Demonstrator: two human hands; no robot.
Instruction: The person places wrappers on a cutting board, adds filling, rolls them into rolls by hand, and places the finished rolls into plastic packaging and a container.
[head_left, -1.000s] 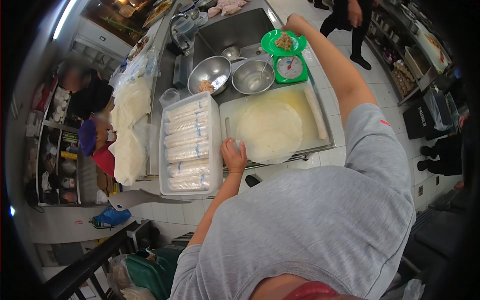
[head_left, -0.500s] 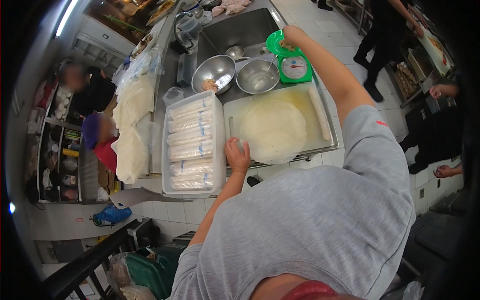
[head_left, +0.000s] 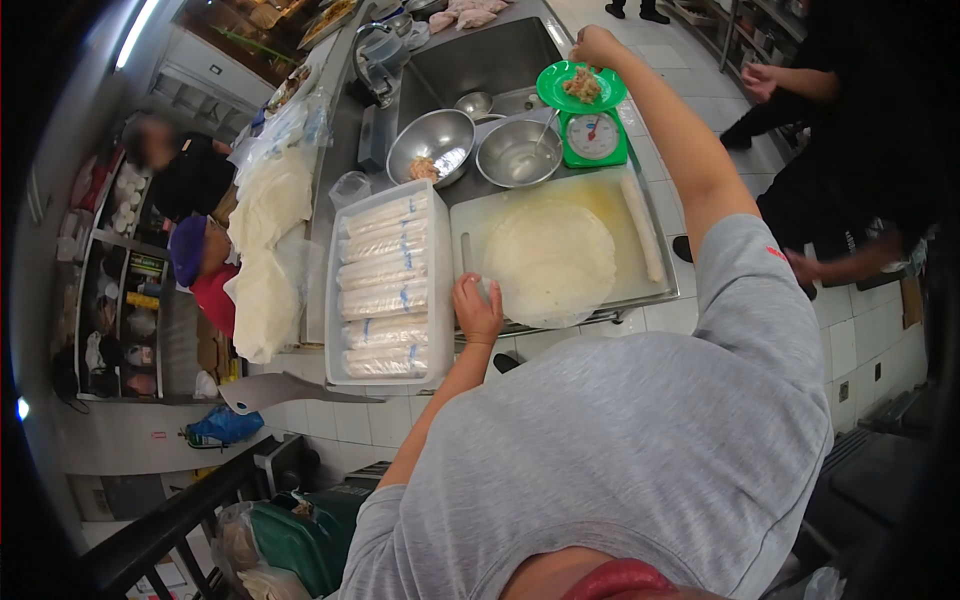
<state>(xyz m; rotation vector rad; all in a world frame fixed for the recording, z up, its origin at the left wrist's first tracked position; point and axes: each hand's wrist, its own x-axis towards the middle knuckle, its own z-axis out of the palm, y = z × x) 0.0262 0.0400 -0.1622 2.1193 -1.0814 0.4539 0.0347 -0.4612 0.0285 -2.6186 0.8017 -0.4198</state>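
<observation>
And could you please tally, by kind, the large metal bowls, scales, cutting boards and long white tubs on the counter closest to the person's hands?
Large bowls: 2
Scale: 1
Board: 1
Tub: 1
Total: 5

Near left, a green bin (head_left: 295, 550) is seen; far off, what may be raw poultry (head_left: 474, 15) is piled.
</observation>
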